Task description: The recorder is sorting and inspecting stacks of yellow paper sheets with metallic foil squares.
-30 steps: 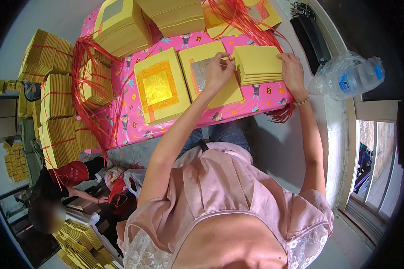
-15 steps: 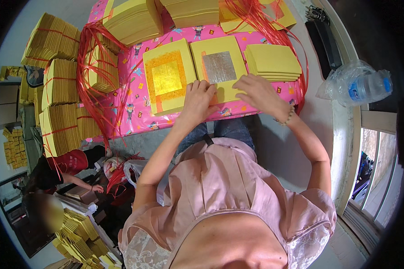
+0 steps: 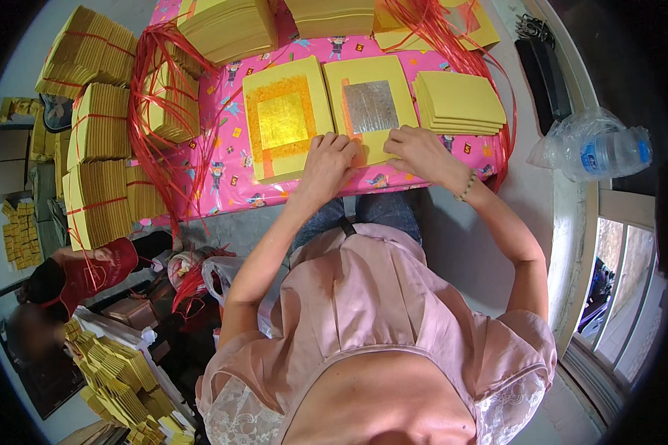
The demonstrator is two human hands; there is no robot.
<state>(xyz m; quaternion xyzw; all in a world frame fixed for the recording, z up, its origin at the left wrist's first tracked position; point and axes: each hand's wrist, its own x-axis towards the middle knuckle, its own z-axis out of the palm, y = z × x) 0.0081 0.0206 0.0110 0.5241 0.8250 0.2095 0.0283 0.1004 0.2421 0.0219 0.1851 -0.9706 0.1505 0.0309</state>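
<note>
Both hands are down on the yellow paper stack with the silver foil square point(image 3: 371, 107), which sits near the front edge of the surface point(image 3: 223, 170), roughly in the middle, right in front of the person. The left hand point(image 3: 330, 157) lies knuckles-up on its lower left corner, fingers curled in together, and it also overlaps the edge of the neighbouring stack with the gold foil square point(image 3: 282, 122), which lies touching it on the left. The right hand point(image 3: 419, 150) is on the lower right edge of the silver one, fingers bunched and pinching at the top sheet; can't really tell how much paper it's got. There's a bead bracelet point(image 3: 465, 186) on that wrist.

Just to the right is a fanned pile of plain yellow sheets point(image 3: 460, 102), with loose red strings point(image 3: 438, 30) trailing over and around it. The surface is covered in a pink cartoon-print cloth. Further left, a tangle of red string point(image 3: 152, 111) drapes over tied yellow bundles point(image 3: 100, 170), stacked off the cloth's edge. More thick yellow stacks point(image 3: 230, 30) sit at the far side.

Off to the right, well apart from the hands, a plastic water bottle point(image 3: 597, 152) lies on its side on a ledge. Lower left, another person in a red cap point(image 3: 89, 271) is next to more yellow bundles.
</note>
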